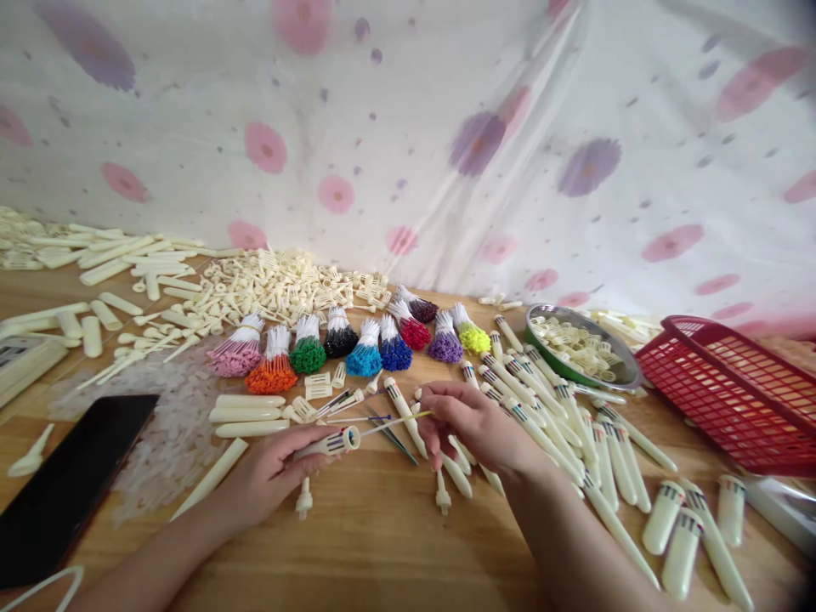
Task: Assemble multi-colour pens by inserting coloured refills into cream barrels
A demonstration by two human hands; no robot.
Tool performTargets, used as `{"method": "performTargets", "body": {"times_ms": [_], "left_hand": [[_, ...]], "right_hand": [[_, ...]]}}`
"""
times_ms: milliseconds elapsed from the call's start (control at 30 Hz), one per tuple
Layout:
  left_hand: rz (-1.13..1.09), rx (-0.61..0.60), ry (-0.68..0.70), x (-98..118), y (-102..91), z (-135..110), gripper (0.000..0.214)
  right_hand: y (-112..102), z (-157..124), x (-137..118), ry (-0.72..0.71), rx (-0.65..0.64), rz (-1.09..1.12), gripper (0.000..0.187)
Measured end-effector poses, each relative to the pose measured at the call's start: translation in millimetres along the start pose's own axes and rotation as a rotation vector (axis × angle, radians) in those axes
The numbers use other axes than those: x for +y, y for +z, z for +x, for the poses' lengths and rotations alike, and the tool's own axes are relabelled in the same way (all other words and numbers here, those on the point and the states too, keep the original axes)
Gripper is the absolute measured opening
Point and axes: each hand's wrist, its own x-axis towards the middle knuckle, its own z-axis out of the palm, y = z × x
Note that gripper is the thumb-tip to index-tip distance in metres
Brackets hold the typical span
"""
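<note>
My left hand is closed around a cream slotted pen barrel, its open end facing right with coloured pieces in the slots. Between the fingertips of my right hand is the yellow end of a thin white ink refill, whose other end points at the barrel's mouth. Behind my hands stand bundles of refills with coloured ends, among them an orange bundle, a green bundle and a yellow bundle. Tweezers lie on the table between my hands.
Assembled multicolour pens spread across the right side, near a metal bowl of slotted parts and a red basket. Loose cream parts are heaped at the back. A black phone lies at left beside clear plastic pieces.
</note>
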Motion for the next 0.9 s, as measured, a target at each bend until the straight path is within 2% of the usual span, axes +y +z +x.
{"method": "performTargets", "body": {"times_ms": [267,633,767,900], "left_hand": [[0.005,-0.045,0.001,9.2,-0.5,0.9,0.031],[0.014,-0.030,-0.008,5.3,-0.3,-0.7,0.032],[0.057,-0.037,0.010,3.9,0.7,-0.6,0.033],[0.064,-0.021,0.012,4.4,0.2,0.8,0.033]], "right_hand": [[12.2,7.9,6.7,0.042,-0.003,0.040,0.023],[30.0,16.3,17.6,0.111,-0.052,0.088,0.024],[39.7,20.5,25.2,0.130,-0.100,0.066,0.028],[47.0,23.2,31.3,0.090,-0.102,0.025,0.035]]}}
